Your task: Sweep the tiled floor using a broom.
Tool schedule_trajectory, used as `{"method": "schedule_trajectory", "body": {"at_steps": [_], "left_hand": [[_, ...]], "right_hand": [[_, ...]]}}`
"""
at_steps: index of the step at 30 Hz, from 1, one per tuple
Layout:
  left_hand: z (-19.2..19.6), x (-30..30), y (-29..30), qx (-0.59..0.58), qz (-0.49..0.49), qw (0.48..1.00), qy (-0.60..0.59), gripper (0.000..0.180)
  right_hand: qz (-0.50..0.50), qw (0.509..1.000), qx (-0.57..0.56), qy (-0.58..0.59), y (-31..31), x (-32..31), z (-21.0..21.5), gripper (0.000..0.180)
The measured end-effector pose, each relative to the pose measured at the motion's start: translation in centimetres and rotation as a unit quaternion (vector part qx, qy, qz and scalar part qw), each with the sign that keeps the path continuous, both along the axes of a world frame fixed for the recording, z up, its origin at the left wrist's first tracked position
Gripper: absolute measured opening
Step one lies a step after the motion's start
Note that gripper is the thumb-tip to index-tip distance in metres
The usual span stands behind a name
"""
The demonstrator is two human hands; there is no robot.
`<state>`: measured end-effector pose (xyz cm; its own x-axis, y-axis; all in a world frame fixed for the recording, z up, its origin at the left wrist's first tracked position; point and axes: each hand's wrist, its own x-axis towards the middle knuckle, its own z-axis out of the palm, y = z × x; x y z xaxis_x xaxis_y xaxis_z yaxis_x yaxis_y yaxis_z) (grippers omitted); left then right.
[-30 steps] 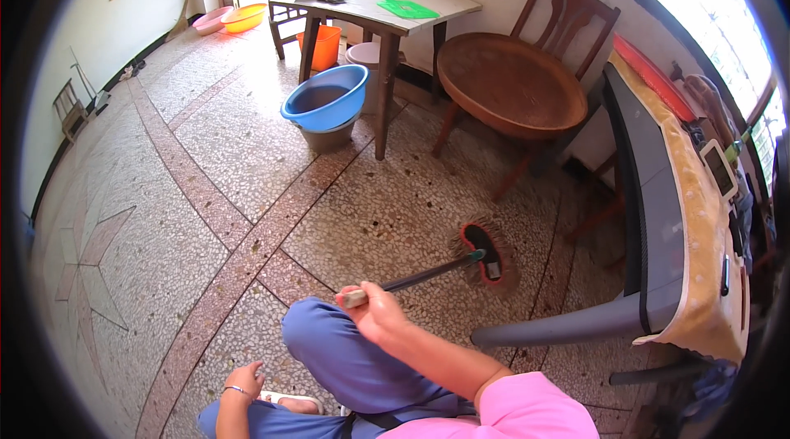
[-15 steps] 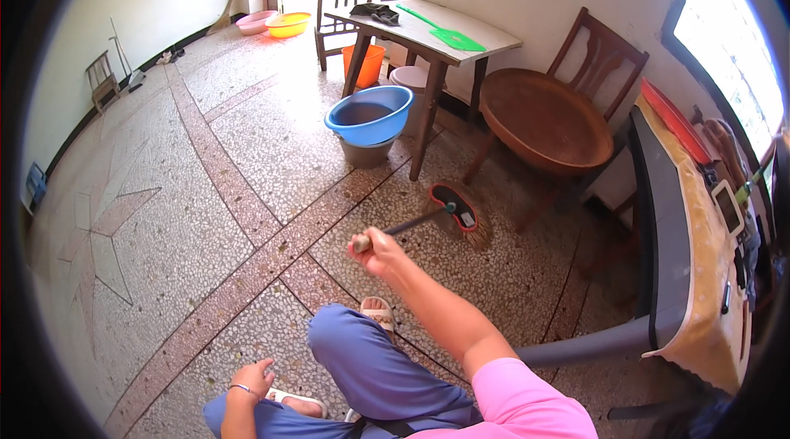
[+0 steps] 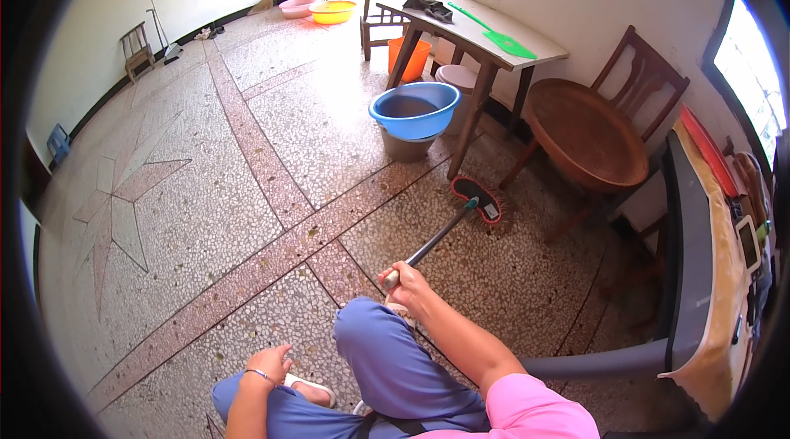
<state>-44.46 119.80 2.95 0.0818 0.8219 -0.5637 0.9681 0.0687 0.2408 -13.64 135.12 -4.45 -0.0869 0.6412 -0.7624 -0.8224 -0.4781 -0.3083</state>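
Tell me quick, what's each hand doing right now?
Left hand: resting on the knee, holding nothing.
Right hand: closed around the mop handle.

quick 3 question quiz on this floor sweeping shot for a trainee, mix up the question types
1. True or false: the right hand grips the end of the broom handle.
2. Multiple choice: the broom head lies on the floor nearest to
A. the yellow basin by the doorway
B. the leg of the wooden table
C. the small blue stool by the left wall
3. Short answer: where does the left hand rest?

Key
1. True.
2. B.
3. On the person's own leg, in blue trousers, holding nothing.
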Motion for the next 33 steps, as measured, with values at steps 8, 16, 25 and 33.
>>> {"method": "schedule_trajectory", "body": {"at_steps": [8,16,25,33], "left_hand": [[-0.6,1.6,1.9,-0.05,-0.01,0.998,-0.036,0.038],[-1.3,1.0,1.9,-0.014,-0.031,0.999,-0.018,0.039],[0.4,0.8,0.6,0.0,-0.007,1.0,-0.021,0.039],[-0.9,0.5,0.9,0.02,-0.039,0.999,-0.032,0.039]], "right_hand": [[0.096,0.986,0.104,0.088,-7.9,-3.4,14.7,0.007],[0.219,0.976,0.021,-0.004,-4.0,6.5,6.1,0.011],[0.314,0.888,-0.011,-0.335,-13.8,11.9,-1.0,0.007],[0.512,0.788,0.027,-0.342,-22.0,11.8,8.5,0.006]]}}
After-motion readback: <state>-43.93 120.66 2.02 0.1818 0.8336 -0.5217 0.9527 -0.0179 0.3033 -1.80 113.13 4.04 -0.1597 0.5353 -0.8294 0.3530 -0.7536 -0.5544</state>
